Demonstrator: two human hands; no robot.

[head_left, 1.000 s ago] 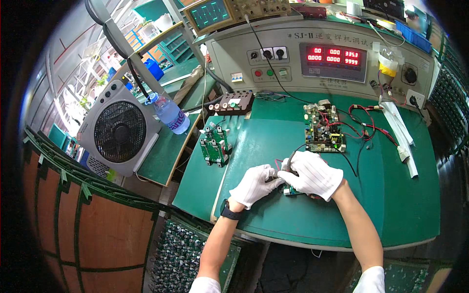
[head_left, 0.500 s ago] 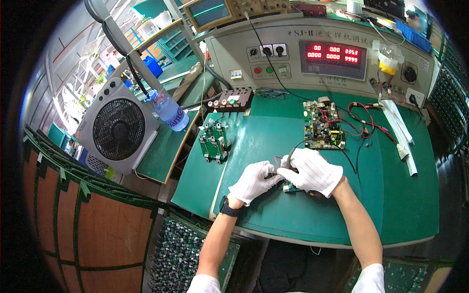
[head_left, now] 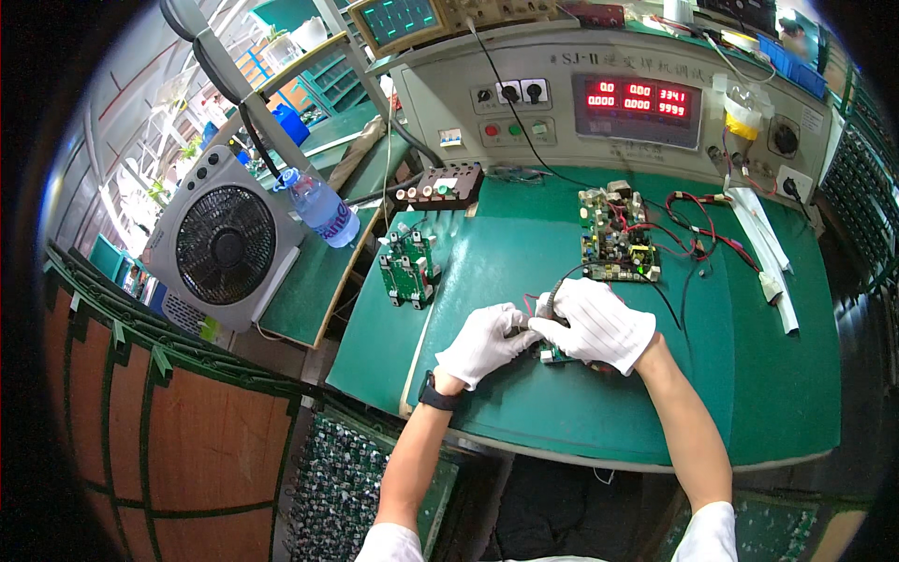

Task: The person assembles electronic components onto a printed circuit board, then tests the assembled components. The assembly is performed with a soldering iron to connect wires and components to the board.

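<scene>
My right hand (head_left: 604,323), in a white striped glove, is closed around a dark probe (head_left: 550,298) whose thin black cable loops away behind it. The gloved left hand (head_left: 480,345) pinches at the probe's lower end, its fingertips meeting the right ones. What the left fingers grip is hidden. Beneath both hands lies a small green circuit board (head_left: 552,355), mostly covered, with a pale connector at its near edge. A thin red wire (head_left: 528,302) rises beside the fingers. Farther back sits a larger populated circuit board (head_left: 618,234) with red and black leads.
A green board assembly (head_left: 409,270) stands left on the green bench (head_left: 506,253). Behind are a brown terminal block (head_left: 440,187), a test console (head_left: 534,75) with red displays, and an oscilloscope (head_left: 400,21). A fan (head_left: 225,234) and water bottle (head_left: 321,211) stand left; white strips (head_left: 763,244) lie right.
The oscilloscope trace has turned from one flat line into stepped pulses. Some red display digits differ. Both hands keep nearly the same grip and place.
</scene>
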